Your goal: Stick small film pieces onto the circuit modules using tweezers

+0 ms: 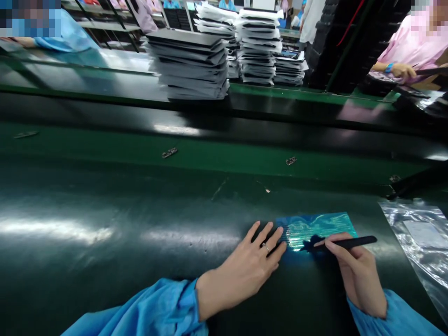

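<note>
the right grip is closed round a black tweezer-like tool; the left grip, fingers spread, rests at the left edge of a shiny blue sheet on the worktop. the sheet looks light, flexible, slippery, probably best held by its edges.

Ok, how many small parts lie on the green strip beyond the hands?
4 small parts on the green strip: one far left, one left of centre, one right of centre, one far right beside the black object, which could hide more.
</note>
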Tool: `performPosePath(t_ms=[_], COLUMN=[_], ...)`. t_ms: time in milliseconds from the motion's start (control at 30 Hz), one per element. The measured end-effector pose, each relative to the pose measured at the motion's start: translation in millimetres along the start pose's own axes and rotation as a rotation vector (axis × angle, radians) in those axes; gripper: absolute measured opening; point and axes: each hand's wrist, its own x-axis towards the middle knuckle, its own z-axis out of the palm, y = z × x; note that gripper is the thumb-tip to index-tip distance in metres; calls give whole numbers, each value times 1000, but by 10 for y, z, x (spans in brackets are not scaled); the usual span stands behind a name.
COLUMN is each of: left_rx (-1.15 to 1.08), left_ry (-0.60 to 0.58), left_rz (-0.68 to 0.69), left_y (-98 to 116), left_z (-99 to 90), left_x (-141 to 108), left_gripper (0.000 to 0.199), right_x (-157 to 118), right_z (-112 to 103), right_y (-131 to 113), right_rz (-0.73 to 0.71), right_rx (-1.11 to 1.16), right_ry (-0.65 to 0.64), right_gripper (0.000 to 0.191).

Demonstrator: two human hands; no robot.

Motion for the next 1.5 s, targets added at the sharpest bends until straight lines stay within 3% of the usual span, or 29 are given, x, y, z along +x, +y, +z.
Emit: performPosePath(t_ms=[233,400,533,667,900,1067,1500], left_rx=[15,-19,-74,-64,164,289,381], left_ry=[26,9,-43,-51,74,158,345], left_rz=[60,118,130,151,121,179,222], left_y=[-2,13,13,7,-22,-66,-155], left_z=[-40,-142,-190,-180,-15,58,180], left_x=[-20,-21,-26,-32,-24,-16,-22], left_gripper=[38,38,39,37,40,41,42], right_x=[-48,-149,-98,59,73,69,106], right_z=[-9,63,189,233,229,255,281], right_y=[-102,-263,-163,-22,-12,5,81], right_rz=[8,-65,-108,-87,-82,-98,-108], right_rx=[-40,-85,-109,-70,-30,-31,-22], right_ry=[-7,-13,-97,-91,-111,-123,-152], right_gripper=[19,18,14,15,14,13,11])
